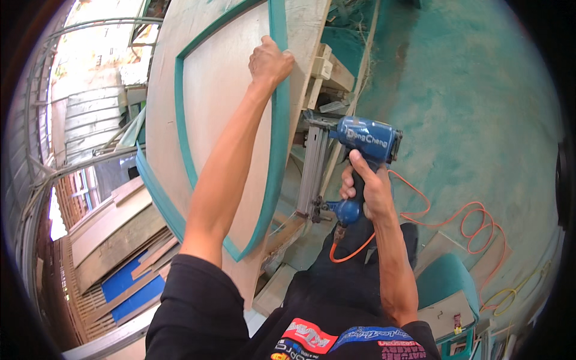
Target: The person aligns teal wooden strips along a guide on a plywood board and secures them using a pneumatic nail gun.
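Observation:
My right hand is wrapped round the black grip of a blue pneumatic nail gun. Its grey magazine hangs down on the left side, and its nose points toward the edge of a wooden panel. My left hand is closed on the teal strip that curves along the panel's right side; the fingertips are partly hidden. Pale plywood fills the space inside the teal frame. From the foot of the gun's grip runs an orange air hose.
On the floor at right the orange hose lies in loops. A teal chair stands near my right elbow. Wood blocks sit beyond the panel edge. Stacked boards lie at left, beside a metal-barred opening.

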`<state>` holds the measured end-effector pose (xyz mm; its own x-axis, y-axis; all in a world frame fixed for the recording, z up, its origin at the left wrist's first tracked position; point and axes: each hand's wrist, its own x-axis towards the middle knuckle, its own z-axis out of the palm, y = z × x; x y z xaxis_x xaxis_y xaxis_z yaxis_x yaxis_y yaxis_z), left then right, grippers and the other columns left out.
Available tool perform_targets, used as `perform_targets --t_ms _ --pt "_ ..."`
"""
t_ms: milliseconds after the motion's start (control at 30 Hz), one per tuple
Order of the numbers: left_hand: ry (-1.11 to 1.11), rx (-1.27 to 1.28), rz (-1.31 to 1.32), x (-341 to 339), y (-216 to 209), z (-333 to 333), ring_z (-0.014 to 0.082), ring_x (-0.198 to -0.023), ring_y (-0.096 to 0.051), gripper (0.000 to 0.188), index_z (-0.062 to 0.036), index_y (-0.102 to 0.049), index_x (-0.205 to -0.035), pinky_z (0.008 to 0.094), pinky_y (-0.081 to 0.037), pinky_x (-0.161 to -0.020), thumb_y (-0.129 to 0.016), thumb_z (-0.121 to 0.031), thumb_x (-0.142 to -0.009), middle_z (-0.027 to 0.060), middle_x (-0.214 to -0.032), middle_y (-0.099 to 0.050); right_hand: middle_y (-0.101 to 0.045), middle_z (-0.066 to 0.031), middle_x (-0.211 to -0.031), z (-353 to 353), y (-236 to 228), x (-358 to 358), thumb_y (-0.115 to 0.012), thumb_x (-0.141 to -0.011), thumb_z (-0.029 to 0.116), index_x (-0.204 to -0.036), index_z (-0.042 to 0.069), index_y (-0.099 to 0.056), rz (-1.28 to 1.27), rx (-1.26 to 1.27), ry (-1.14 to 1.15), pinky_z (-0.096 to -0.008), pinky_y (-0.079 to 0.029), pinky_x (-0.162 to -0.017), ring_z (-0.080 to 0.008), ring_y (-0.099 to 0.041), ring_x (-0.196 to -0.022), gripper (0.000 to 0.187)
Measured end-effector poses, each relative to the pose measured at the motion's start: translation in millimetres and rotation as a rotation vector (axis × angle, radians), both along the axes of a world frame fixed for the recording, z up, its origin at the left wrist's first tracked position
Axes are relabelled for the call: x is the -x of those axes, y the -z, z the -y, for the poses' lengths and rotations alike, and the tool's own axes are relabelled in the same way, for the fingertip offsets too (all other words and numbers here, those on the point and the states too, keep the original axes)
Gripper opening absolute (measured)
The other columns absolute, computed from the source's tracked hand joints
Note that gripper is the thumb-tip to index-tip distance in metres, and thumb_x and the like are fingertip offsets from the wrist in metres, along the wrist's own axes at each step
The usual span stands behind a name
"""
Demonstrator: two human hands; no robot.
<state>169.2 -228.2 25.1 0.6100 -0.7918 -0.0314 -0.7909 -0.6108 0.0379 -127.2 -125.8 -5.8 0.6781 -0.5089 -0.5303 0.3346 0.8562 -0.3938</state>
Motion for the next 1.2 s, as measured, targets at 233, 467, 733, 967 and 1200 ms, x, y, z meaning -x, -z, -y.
perform_targets --t_ms 233,467,733,967,1200 --pt "-0.065 0.047 -0.034 7.4 -0.3 6.3 0.0500 -0.093 -0.067 0.039 0.0066 -0.053 -0.107 0.0542 -0.051 -0.090 -0.061 -0.021 -0.081 0.0344 -0.093 -0.067 -0.046 0.0012 -0.058 35.0 15.2 -49.8 -0.069 -0.096 0.032 -0.110 -0.002 -0.062 0.014 -0.081 -0.097 -0.0291 -0.042 -0.047 -0.0101 -0.046 -0.047 0.037" --pt "-0.125 0.042 -0.055 12.7 -4.8 2.3 0.0509 -0.088 -0.067 0.039 0.0047 -0.053 -0.105 0.0556 -0.050 -0.087 -0.062 -0.026 -0.082 0.0331 -0.088 -0.068 -0.045 0.0024 -0.057 54.0 6.2 -59.6 -0.071 -0.094 0.031 -0.108 -0.002 -0.064 -0.004 -0.111 -0.190 -0.0287 -0.042 -0.047 -0.0094 -0.045 -0.045 0.037" --pt "-0.148 0.039 -0.036 14.3 0.6 11.3 0.0501 -0.089 -0.066 0.038 0.0047 -0.053 -0.100 0.0561 -0.049 -0.087 -0.062 -0.029 -0.084 0.0323 -0.088 -0.068 -0.050 0.0017 -0.062 53.2 -3.1 -64.3 -0.074 -0.092 0.026 -0.101 0.001 -0.064 -0.088 -0.134 -0.157 -0.0259 -0.041 -0.045 -0.0081 -0.046 -0.047 0.028" --pt "-0.111 0.083 0.011 17.2 10.9 11.4 0.0462 -0.078 -0.067 0.027 0.0037 -0.052 -0.092 0.0573 -0.049 -0.075 -0.063 -0.019 -0.083 0.0269 -0.081 -0.067 -0.046 0.0026 -0.059 49.3 -11.2 -65.5 -0.073 -0.092 0.029 -0.106 -0.001 -0.066 -0.176 -0.204 -0.155 -0.0270 -0.042 -0.045 -0.0087 -0.046 -0.047 0.034" --pt "-0.111 0.108 0.024 17.3 10.0 13.2 0.0466 -0.078 -0.067 0.026 0.0026 -0.051 -0.091 0.0575 -0.049 -0.074 -0.062 -0.019 -0.082 0.0257 -0.080 -0.067 -0.048 0.0022 -0.063 51.4 -8.0 -66.2 -0.074 -0.092 0.028 -0.097 0.001 -0.063 -0.162 -0.206 -0.174 -0.0263 -0.041 -0.045 -0.0073 -0.045 -0.047 0.029"
